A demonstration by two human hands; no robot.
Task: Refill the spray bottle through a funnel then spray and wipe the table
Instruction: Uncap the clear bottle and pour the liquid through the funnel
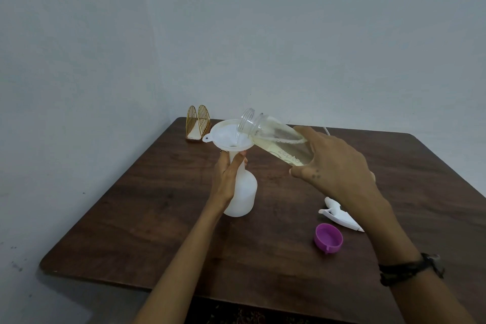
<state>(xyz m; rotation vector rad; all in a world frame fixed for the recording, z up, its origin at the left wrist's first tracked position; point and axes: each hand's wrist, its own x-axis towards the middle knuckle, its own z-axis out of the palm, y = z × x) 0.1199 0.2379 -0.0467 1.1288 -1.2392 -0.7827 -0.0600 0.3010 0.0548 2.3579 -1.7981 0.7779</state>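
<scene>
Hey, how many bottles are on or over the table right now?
2. The white spray bottle stands on the table, its neck held by the left hand. The clear bottle is tilted over the funnel, held by the right hand.

light: dim, flat, bluish | shadows: soft, faint | focus: soft throughout | edges: wide-angle bowing | glare: none

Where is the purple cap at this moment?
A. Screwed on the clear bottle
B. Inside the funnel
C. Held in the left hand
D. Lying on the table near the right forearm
D: the purple cap lies open side up on the table, beside the white spray head, while the right hand tilts the uncapped clear bottle.
</scene>
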